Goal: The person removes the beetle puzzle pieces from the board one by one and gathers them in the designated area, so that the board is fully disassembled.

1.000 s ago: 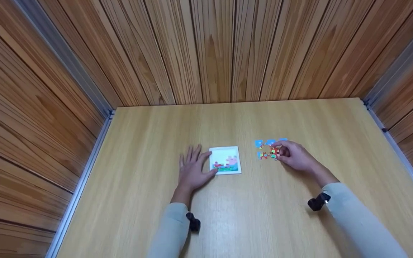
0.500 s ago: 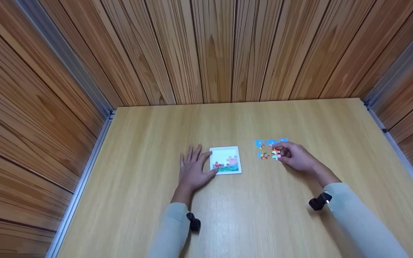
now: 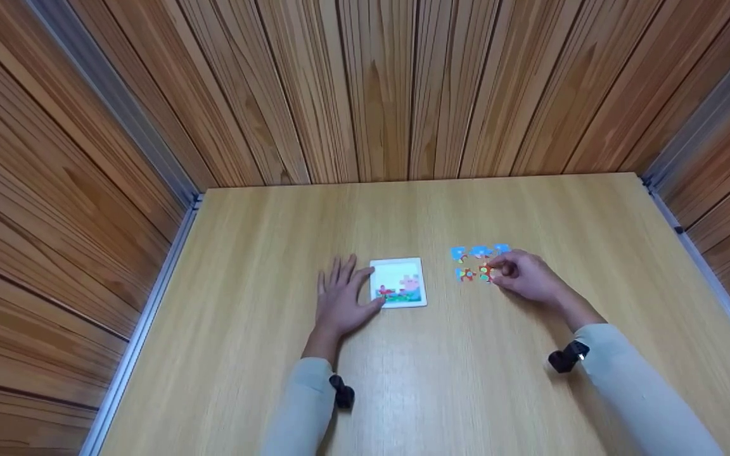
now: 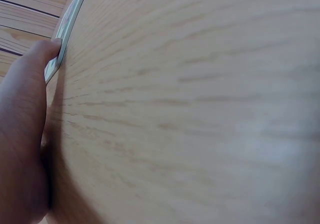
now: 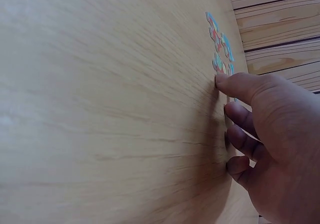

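In the head view a white puzzle tray [image 3: 398, 261] lies mid-table with several pieces fitted along its bottom and right, showing a pink figure over green and blue. My left hand [image 3: 343, 306] rests flat beside it, fingers spread, thumb and index finger touching its left edge. The left wrist view shows the thumb [image 4: 37, 59] on the tray's rim. To the right, my right hand [image 3: 523, 277] pinches a red and green jigsaw piece [image 3: 485, 272] at its right side, low against the table. In the right wrist view the thumb [image 5: 235, 84] meets the piece; the index finger is mostly hidden.
Several loose blue-topped jigsaw pieces [image 3: 480, 251] lie in a row just behind the right hand. A red and yellow piece [image 3: 465, 274] lies left of the pinched one. Wooden panel walls [image 3: 377, 95] bound the table [image 3: 263, 253] at the back and sides.
The piece at my right fingertips showed pink and white half a second ago and shows red and green now. The right fingers shifted slightly right; the left hand and tray stayed put.
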`<state>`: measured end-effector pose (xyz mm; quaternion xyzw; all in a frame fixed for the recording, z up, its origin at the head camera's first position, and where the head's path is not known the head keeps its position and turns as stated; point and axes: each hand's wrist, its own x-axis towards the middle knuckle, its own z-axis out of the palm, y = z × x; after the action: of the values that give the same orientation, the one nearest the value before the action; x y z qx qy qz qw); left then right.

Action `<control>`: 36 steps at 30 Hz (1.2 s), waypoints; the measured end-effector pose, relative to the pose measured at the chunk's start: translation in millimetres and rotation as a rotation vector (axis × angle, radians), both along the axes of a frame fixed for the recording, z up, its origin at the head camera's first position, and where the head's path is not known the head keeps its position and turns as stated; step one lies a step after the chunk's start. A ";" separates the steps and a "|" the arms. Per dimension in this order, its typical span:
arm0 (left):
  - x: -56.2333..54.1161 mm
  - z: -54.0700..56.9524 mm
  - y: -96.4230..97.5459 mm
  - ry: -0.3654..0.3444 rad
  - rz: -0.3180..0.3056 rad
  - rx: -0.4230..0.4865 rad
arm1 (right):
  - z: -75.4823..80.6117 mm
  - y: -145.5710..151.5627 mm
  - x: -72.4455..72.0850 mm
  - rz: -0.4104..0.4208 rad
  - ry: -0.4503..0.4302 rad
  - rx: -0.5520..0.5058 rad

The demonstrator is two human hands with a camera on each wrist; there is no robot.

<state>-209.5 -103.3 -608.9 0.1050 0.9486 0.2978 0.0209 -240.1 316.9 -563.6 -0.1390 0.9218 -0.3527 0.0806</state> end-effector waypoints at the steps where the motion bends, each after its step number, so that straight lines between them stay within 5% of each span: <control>1: 0.0 -0.1 -0.1 0.003 -0.001 0.003 | 0.0 0.1 -0.2 0.000 0.001 0.002; 24: 2.4 3.2 0.3 -0.018 -0.001 -0.019 | 8.3 -2.0 -1.5 0.027 0.016 0.007; 36: -2.3 -6.4 -1.1 0.004 0.000 -0.013 | 19.2 -26.6 -5.5 0.086 0.028 0.022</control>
<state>-211.8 -104.5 -615.3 0.1052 0.9505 0.2916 0.0198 -245.6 290.3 -544.5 -0.1827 0.9199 -0.3367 0.0842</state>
